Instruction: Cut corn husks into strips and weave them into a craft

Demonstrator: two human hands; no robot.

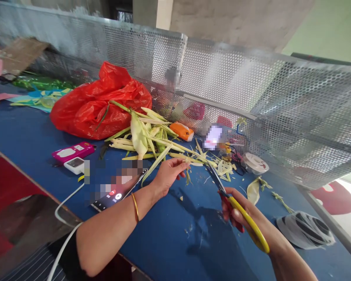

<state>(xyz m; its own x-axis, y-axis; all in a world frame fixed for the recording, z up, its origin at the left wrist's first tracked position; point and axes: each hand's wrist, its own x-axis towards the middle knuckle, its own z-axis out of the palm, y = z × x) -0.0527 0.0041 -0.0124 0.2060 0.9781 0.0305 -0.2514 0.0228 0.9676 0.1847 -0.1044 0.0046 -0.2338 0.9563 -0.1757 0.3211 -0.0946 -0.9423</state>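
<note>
"Where are the yellow-handled scissors (248, 223)?"
"In the right hand (236, 214), its fingers curled around the handles; the blades point away, up toward the loose husks (156, 138) on the blue table (160, 242)."
"And the small green scrap (188, 176)?"
"Hanging at the fingertips of the left hand (168, 173), with the blade tips apart from it, to its right."
"How is that hand?"
"Thumb and fingers pinched together on the scrap."
</note>
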